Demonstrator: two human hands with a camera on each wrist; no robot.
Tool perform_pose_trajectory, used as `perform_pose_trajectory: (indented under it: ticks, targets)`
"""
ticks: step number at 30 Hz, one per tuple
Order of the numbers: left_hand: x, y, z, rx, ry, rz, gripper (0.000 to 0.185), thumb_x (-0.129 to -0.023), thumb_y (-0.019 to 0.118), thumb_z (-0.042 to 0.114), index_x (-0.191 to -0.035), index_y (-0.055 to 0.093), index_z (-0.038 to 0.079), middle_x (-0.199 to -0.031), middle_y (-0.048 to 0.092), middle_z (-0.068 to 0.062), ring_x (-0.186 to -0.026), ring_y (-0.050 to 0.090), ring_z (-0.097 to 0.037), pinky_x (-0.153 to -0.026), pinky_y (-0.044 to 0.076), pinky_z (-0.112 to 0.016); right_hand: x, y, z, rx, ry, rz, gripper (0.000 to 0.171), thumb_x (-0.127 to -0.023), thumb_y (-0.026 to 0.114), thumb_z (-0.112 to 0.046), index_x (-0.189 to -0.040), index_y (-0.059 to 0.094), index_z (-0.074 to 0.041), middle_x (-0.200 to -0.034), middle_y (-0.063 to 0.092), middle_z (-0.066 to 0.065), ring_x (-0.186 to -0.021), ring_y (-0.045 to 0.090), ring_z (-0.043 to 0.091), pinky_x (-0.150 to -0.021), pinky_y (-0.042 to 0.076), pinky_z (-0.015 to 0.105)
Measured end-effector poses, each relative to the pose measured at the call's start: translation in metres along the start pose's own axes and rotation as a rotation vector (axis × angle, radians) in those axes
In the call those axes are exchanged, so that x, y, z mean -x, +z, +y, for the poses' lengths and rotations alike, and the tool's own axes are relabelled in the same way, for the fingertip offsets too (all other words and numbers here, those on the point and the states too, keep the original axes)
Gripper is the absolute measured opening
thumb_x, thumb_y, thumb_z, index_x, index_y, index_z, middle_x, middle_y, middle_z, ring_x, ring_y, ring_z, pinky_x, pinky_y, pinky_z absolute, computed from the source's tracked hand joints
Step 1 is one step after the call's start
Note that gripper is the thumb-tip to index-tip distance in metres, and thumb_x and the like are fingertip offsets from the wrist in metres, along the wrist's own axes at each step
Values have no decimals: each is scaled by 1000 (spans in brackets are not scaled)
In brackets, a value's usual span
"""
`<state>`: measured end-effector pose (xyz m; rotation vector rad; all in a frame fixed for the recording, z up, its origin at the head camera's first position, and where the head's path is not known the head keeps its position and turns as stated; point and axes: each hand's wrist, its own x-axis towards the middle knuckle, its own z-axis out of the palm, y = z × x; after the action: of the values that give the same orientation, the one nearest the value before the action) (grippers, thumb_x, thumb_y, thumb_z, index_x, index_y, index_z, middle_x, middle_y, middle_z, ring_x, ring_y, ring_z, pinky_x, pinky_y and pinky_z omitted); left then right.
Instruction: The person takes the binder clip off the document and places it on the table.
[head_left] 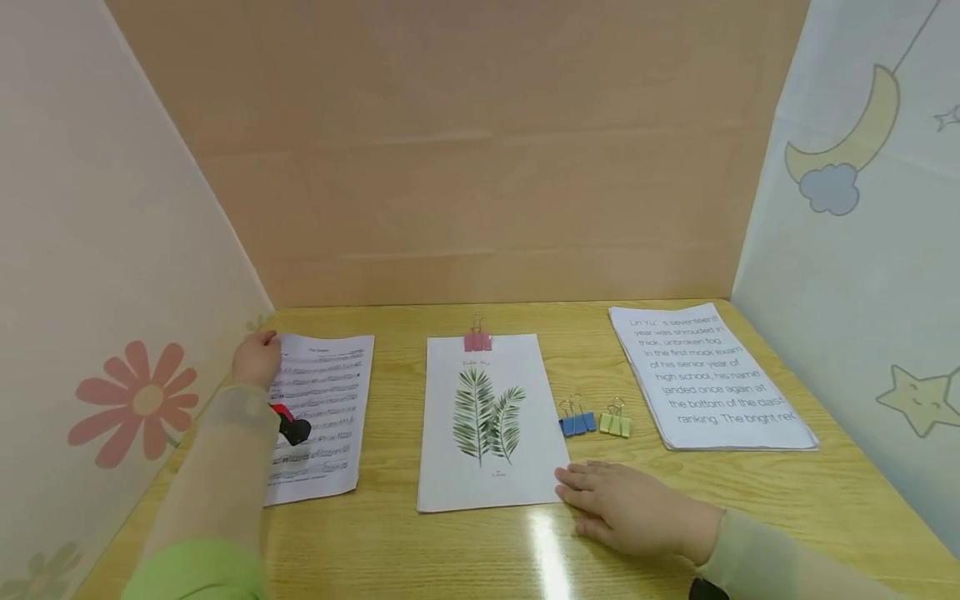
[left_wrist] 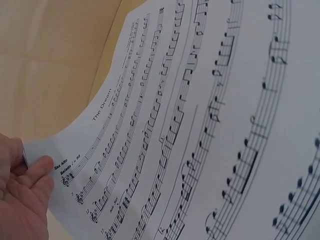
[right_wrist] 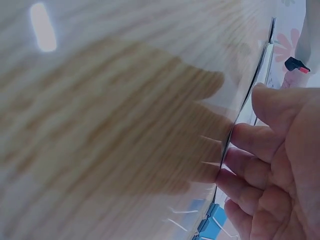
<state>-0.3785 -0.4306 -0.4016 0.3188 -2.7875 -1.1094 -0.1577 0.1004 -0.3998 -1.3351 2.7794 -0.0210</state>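
At the left of the table, my left hand pinches the upper left corner of the sheet music. In the left wrist view the thumb and fingers hold that corner, and the page titled "The Dream" curves up from it. My right hand rests with relaxed fingers on the table, its fingertips at the lower right corner of a paper stack printed with green leaves. A pink binder clip grips the top edge of that stack.
Right of the leaf stack lie blue binder clips and yellow binder clips. A stack of text pages lies far right. A brown backdrop stands behind the table, with pale walls at both sides.
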Motion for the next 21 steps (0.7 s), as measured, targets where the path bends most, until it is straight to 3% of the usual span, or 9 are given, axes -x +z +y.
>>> perform_pose_trajectory:
  ticks: [3, 7, 10, 14, 17, 21]
  targets:
    - [1, 0, 4, -2, -17, 7, 46, -103, 31, 17, -140, 39, -10, -144, 33, -33, -135, 27, -49, -111, 20, -52, 0, -1, 0, -7, 4, -10, 47, -100, 49, -39, -135, 56, -7, -141, 50, 10, -127, 49, 29, -101, 41, 45]
    - [1, -2, 4, -16, -36, -51, 51, -102, 28, 19, -143, 28, -13, -146, 27, -34, -136, 23, -50, -111, 18, -53, -1, -2, 0, -17, 13, -24, 48, -100, 48, -40, -136, 55, -8, -142, 50, 9, -128, 48, 29, -102, 40, 45]
    - [2, -4, 1, -38, -23, -99, 55, -102, 27, 20, -143, 21, -15, -147, 22, -36, -136, 19, -51, -112, 17, -53, -1, -3, 0, -18, 17, -30, 48, -100, 48, -40, -136, 55, -8, -142, 49, 9, -128, 48, 28, -102, 40, 44]
    - [2, -5, 2, -42, 7, -117, 56, -102, 28, 22, -143, 22, -15, -147, 24, -35, -136, 20, -51, -111, 18, -54, -1, -3, -1, -17, 19, -31, 49, -100, 48, -41, -136, 55, -8, -142, 49, 9, -128, 48, 29, -102, 40, 44]
    - [3, -2, 11, -31, 23, -159, 58, -103, 28, 27, -146, 22, -10, -149, 24, -33, -136, 21, -50, -110, 20, -56, -1, -3, -1, -17, 23, -29, 49, -100, 47, -41, -135, 56, -8, -142, 50, 9, -128, 48, 29, -102, 40, 45]
    - [9, 11, 35, 3, 53, -253, 62, -103, 30, 35, -151, 18, -2, -151, 24, -29, -136, 25, -47, -108, 23, -58, -1, -3, -2, -24, 37, -31, 51, -99, 48, -43, -135, 56, -8, -142, 50, 9, -127, 49, 29, -103, 39, 45]
